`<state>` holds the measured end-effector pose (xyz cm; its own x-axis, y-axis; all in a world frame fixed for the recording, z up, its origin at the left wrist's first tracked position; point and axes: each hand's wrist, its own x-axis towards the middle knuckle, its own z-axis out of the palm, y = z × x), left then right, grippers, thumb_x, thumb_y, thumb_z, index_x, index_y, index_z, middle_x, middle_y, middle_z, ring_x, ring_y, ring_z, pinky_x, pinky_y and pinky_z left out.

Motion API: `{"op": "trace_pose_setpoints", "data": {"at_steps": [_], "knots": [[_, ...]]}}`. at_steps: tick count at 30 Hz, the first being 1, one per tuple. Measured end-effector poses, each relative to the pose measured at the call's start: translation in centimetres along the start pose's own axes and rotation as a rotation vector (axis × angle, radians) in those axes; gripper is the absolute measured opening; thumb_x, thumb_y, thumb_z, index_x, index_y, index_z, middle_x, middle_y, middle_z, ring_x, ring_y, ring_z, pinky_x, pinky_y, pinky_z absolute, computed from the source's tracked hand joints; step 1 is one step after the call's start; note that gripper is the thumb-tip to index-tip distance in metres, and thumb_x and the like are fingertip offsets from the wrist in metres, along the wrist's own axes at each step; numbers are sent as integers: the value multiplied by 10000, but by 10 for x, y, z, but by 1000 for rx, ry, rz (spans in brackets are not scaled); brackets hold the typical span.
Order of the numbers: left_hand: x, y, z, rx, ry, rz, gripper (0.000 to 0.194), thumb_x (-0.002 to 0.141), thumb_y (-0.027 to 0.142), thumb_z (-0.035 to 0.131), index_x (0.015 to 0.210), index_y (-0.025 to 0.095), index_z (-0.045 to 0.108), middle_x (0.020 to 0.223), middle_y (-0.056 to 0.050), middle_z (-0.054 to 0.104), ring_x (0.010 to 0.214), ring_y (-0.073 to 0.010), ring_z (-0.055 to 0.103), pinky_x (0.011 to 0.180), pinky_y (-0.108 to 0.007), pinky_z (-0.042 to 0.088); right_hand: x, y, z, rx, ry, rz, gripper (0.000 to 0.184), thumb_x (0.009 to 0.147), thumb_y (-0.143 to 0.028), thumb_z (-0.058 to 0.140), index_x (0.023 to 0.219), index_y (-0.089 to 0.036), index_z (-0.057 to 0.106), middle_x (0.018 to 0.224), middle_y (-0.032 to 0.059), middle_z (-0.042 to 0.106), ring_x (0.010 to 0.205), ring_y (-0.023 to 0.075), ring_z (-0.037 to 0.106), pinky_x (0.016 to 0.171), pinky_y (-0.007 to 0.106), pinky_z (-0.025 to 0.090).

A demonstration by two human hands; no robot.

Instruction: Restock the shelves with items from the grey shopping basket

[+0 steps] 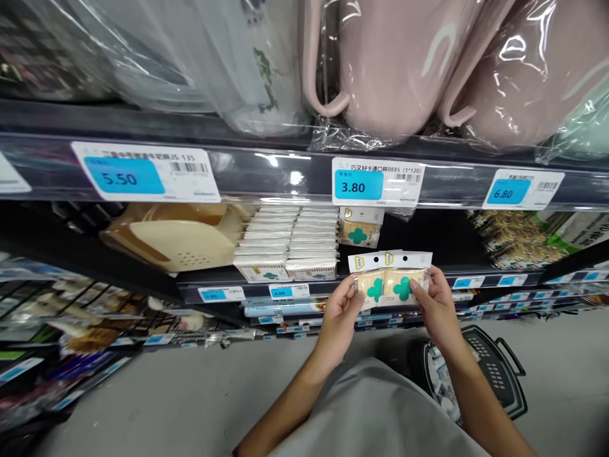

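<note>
Two small clear packs of thin pale sticks, each with a white hang-tab and a green clover mark, are side by side in front of the shelf. My left hand (340, 311) is closed on the outer edge of the left stick pack (370, 289). With its thumb on the front, my right hand (434, 303) grips the right stick pack (396, 289). The packs touch or slightly overlap in the middle. Behind them, a similar pack (360, 230) lies on the shelf beside two stacks of white packs (288, 244).
A black shelf edge with price tags (378, 181) runs across above my hands, with pink wrapped cups (399, 70) on it. Beige plastic scoops (185, 238) lie on the lower shelf at left. A dark basket (499, 374) holding items stands on the grey floor (190, 393).
</note>
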<state>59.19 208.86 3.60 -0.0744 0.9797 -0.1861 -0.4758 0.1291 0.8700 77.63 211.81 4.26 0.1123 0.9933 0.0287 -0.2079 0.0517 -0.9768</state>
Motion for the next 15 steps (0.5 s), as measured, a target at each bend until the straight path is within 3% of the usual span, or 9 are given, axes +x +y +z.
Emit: {"op": "trace_pose_setpoints", "data": {"at_steps": [4, 10, 15], "knots": [[0, -1, 3, -27, -1, 9, 651, 737, 495, 823, 1287, 197, 644, 1334, -101, 673, 1284, -250, 588, 1074, -338, 454, 0, 0, 2, -12, -28, -8, 474, 804, -443, 795, 1165, -284, 532, 1185, 45, 708, 1065, 243, 697, 908, 411, 576], [0, -2, 6, -38, -65, 11, 741, 770, 540, 789, 1385, 188, 572, 1383, -142, 649, 1333, -296, 567, 1115, -408, 442, -3, -3, 3, -9, -47, 32, 514, 790, -460, 813, 1152, -278, 496, 1072, 38, 737, 995, 249, 715, 853, 399, 585], [-1, -5, 9, 36, -223, 70, 745, 819, 539, 752, 1421, 169, 514, 1404, -167, 624, 1332, -319, 567, 1118, -428, 450, -3, 1, 8, -42, -77, -5, 530, 806, -478, 797, 1190, -278, 490, 1121, 58, 718, 988, 242, 709, 849, 397, 585]]}}
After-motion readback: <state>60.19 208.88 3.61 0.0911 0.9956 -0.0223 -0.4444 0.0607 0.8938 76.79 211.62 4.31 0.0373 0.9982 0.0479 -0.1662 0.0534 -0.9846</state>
